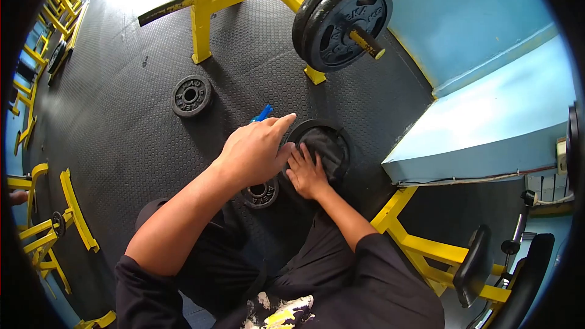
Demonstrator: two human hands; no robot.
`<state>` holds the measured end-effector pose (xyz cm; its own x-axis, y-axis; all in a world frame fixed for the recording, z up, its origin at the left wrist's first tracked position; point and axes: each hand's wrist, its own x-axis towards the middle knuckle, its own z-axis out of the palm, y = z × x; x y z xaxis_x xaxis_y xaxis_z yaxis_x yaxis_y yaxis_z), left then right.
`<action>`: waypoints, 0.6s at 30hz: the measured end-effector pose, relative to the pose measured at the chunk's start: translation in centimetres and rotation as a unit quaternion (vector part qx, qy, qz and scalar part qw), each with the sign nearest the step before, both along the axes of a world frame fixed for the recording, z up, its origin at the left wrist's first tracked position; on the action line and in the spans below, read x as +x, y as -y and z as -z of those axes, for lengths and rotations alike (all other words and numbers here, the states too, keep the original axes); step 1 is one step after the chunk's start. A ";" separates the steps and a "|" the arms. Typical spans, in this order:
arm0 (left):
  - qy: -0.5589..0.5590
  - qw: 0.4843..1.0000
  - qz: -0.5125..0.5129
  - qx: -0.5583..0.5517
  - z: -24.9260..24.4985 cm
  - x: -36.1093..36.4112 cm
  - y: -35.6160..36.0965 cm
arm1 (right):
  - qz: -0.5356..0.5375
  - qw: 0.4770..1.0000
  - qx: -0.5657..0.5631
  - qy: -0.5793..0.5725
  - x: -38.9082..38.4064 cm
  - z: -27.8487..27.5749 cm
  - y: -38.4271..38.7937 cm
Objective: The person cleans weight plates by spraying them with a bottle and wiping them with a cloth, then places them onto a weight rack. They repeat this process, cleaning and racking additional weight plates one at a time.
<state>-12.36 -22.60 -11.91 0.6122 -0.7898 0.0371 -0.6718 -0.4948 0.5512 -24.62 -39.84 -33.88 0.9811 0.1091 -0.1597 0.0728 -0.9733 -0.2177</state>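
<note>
My left hand [253, 149] is raised over the floor, its index finger stretched out and the other fingers curled under. A blue object [263, 113] pokes out past its knuckles; the hand hides most of it, and I cannot tell its kind. Lower and to the right, my right hand [309, 175] lies with spread fingers on a dark cloth [326, 146]. That cloth covers the middle of a large black weight plate [348, 157]. A smaller weight plate [262, 194] is partly hidden below my left wrist. Another small plate [191, 95] lies flat farther left.
Ahead stands a yellow rack [202, 18] with large weight plates [347, 24] on its peg. A blue wall ledge [481, 128] rises at the right. Near my right side is a yellow bench frame [426, 248] with a black pad [472, 265]. More yellow equipment lines the left.
</note>
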 end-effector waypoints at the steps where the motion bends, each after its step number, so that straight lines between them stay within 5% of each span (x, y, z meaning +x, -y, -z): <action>1: -0.003 1.000 -0.002 0.001 0.0 0.1 0.0 | 0.024 1.000 -0.002 -0.003 1.3 -0.3 0.0; 6: -0.017 1.000 -0.003 0.005 -0.1 0.2 0.4 | 0.086 0.995 -0.037 0.017 7.0 0.1 3.1; 10: -0.026 1.000 -0.003 0.008 -0.6 0.3 0.1 | 0.256 0.957 -0.115 0.068 6.3 0.7 7.8; 12: -0.032 0.999 -0.009 0.007 -1.0 0.7 -0.2 | 0.345 0.929 0.008 0.136 3.7 1.7 10.5; 18: -0.033 0.999 -0.024 0.012 -1.2 1.9 -0.8 | 0.436 0.894 0.099 -0.011 4.6 1.7 14.5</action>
